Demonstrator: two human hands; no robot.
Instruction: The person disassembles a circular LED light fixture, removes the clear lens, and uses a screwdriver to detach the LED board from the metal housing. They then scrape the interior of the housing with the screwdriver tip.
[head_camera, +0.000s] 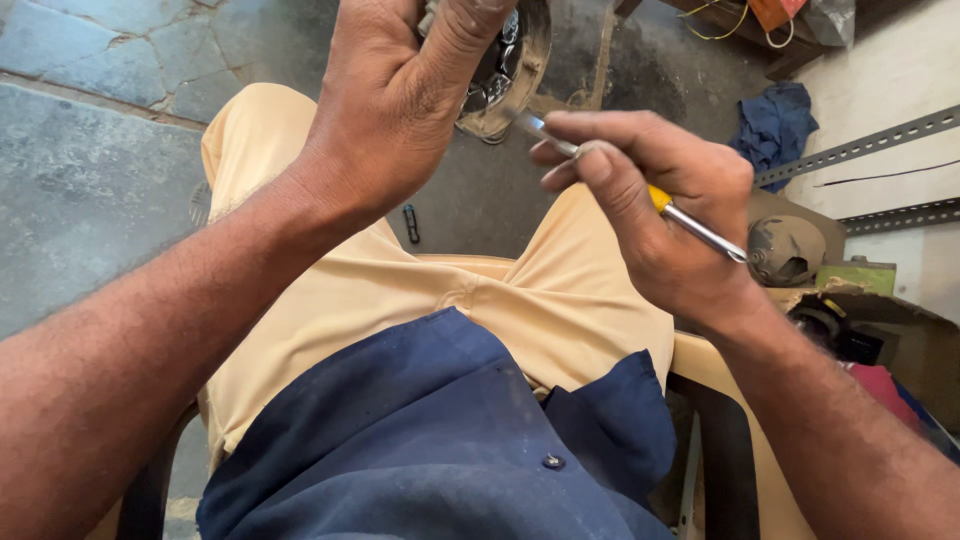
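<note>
Two hands meet: your left hand (400, 90) clamps the round metal part (510, 60); your right hand (650, 190) pinches the screwdriver (690, 225), whose tip slants up-left toward that part.

A blue cloth (775, 125) lies near slotted metal rails (860, 148).

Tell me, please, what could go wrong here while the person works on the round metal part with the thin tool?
The thin metal tool points toward the left hand, so a slip might jab the fingers. The round metal part is gripped in the air above the lap, partly hidden; it could drop. The right hand pinches the tool lightly and may lose it.
</note>
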